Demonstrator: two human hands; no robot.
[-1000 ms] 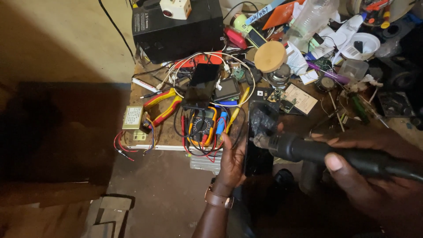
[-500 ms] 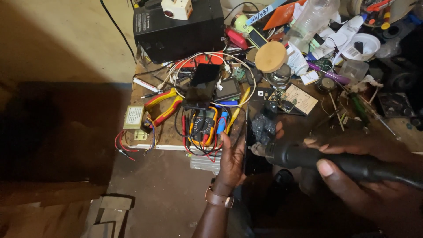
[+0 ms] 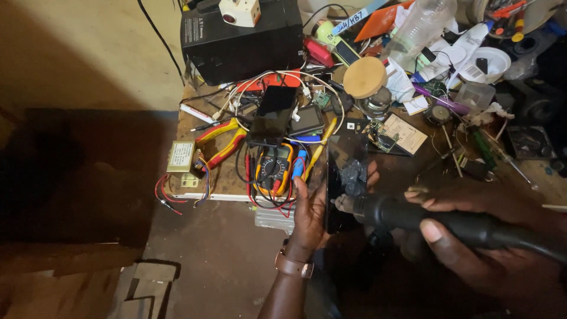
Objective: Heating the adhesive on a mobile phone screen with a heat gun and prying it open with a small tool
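Hands of one person over the near edge of a cluttered table (image 3: 236,195), seen from above. Left hand (image 3: 310,215), wearing a wrist watch (image 3: 290,266), is closed around the lower part of a dark phone (image 3: 345,177), thumb along its left edge. Phone stands with its long axis running away from the person, its far end toward the table's clutter and its near end hidden in the palm; a shiny, crumpled-looking patch shows at mid-height on its face.

Right hand (image 3: 472,236) is wrapped around a black hot-air handpiece (image 3: 425,215), fingers over the top and thumb underneath. Handpiece lies nearly crosswise to the phone: long axis from lower right to upper left, its metal nozzle (image 3: 345,204) pointing left at the phone's face, just beside or touching it; which of the two cannot be told.

Behind the phone on the table: a yellow multimeter (image 3: 273,168) with red and black leads, red-and-yellow pliers (image 3: 221,142), a small transformer (image 3: 181,156), a second dark phone (image 3: 273,115), a round wooden lid (image 3: 365,77) and a black box (image 3: 242,44).
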